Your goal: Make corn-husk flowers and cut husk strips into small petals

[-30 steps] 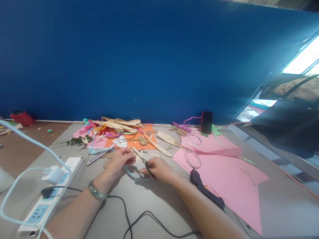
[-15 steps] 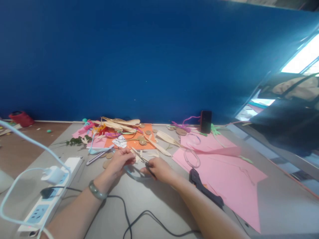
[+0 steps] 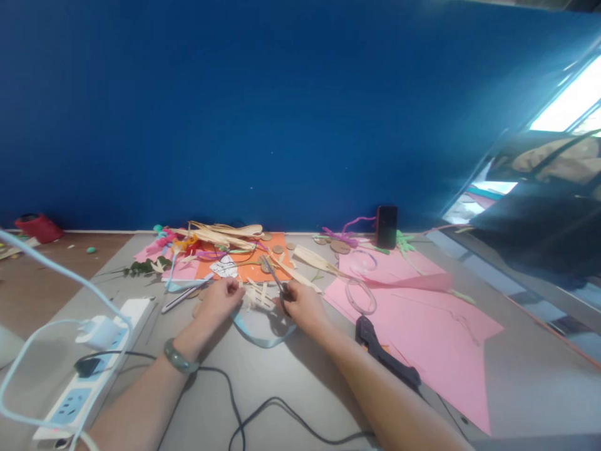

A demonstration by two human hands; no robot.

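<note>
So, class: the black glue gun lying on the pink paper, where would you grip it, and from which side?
Grip the glue gun by its thick handle end, nearest the person, coming from above on the right. It lies flat, its narrow end pointing away toward the clear ring, and its cord trails off the handle end.

The right hand closes over the handles of the scissors, so only the blades show, pointing toward eleven o'clock. The left hand curls over one end of the light blue ribbon, hiding how it is pinched. Both forearms run off the bottom edge. The power strip is cut off at seven o'clock. The printing on the white card is too small to read.
</note>
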